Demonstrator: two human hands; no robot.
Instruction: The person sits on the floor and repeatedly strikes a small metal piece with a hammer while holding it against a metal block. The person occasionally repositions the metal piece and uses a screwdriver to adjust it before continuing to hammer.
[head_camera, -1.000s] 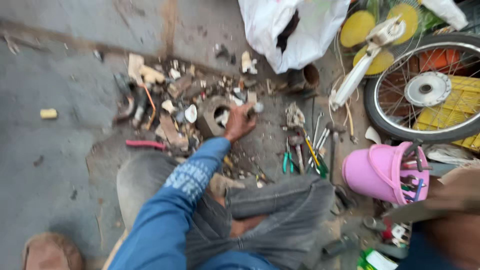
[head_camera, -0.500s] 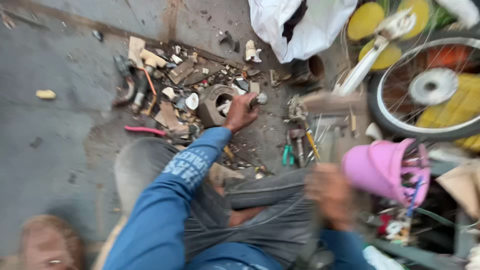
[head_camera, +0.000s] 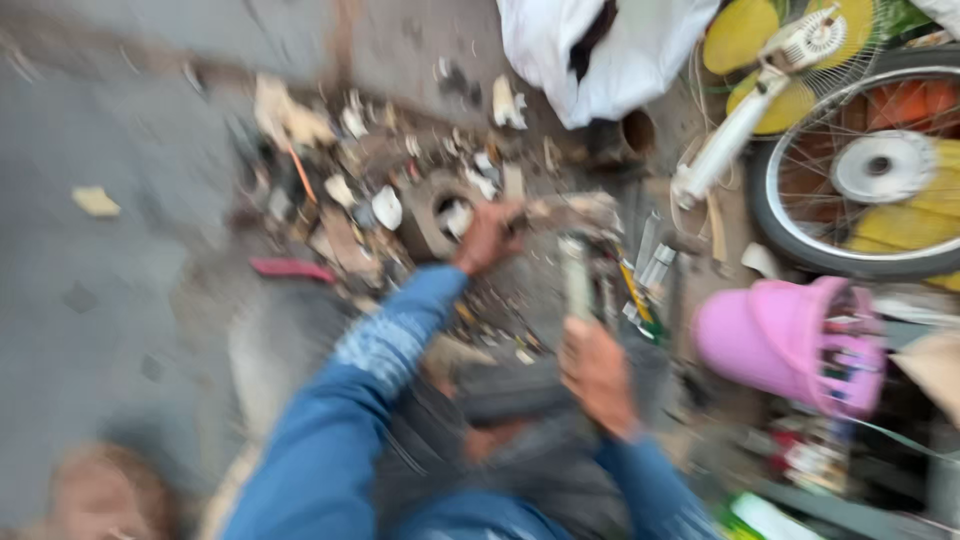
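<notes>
1. Pale cylindrical tool (head_camera: 576, 275): held upright in the right hand (head_camera: 597, 372), fingers wrapped about its lower end, above the person's grey-trousered lap; blur hides its exact kind.
2. Left hand (head_camera: 487, 237): reached forward on a blue sleeve (head_camera: 385, 345), closed on a small object that blur makes unreadable, just beside a round grey ring-shaped part (head_camera: 440, 212) on the floor.
3. Scrap heap (head_camera: 330, 190): mixed small bits spread over the concrete floor (head_camera: 90, 330) around the ring.
4. Pink bucket (head_camera: 775, 340): lying on its side to the right, small items inside.
5. Spoked wheel (head_camera: 870, 170): upper right, beyond the bucket.
6. White bag (head_camera: 600, 50): top centre.
</notes>
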